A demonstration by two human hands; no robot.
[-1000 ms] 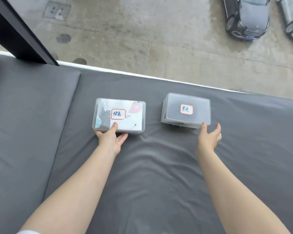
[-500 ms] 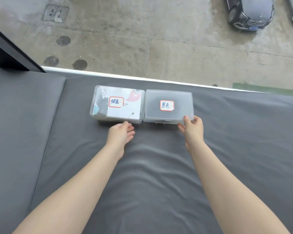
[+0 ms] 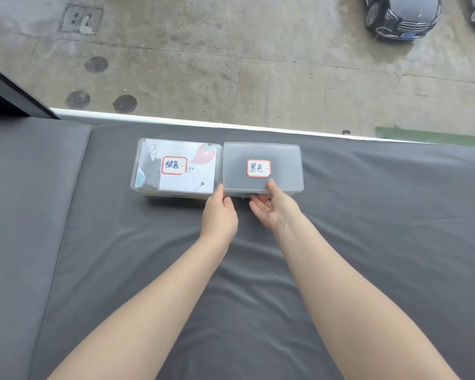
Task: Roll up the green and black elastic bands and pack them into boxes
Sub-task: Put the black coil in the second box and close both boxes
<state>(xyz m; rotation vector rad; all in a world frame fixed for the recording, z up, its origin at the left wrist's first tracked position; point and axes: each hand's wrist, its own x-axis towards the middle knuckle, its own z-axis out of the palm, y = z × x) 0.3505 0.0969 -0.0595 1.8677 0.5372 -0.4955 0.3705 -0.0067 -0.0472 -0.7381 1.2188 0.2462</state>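
While two translucent plastic boxes are set side by side and touching on the grey cushion, both hands are brought to the near edge of the right one. The box labelled 黑色 is frosted, its lid is closed, and its contents cannot be made out. It is gripped by the right hand: the thumb is laid on the lid just below the white label, and the fingers are curled beneath the front edge, palm turned up. The left hand is held at the near left corner of that box, right at the seam between the two boxes, with the fingers bent toward it and the fingertips touching the front edge; whether anything is pinched there cannot be told. The box labelled 绿色 is placed to the left, its lid also closed, and a printed card and something dark are seen through it. No loose elastic bands are seen on the cushion. Beyond the cushion's far edge a concrete yard is seen through the window, with a dark car parked at the upper right
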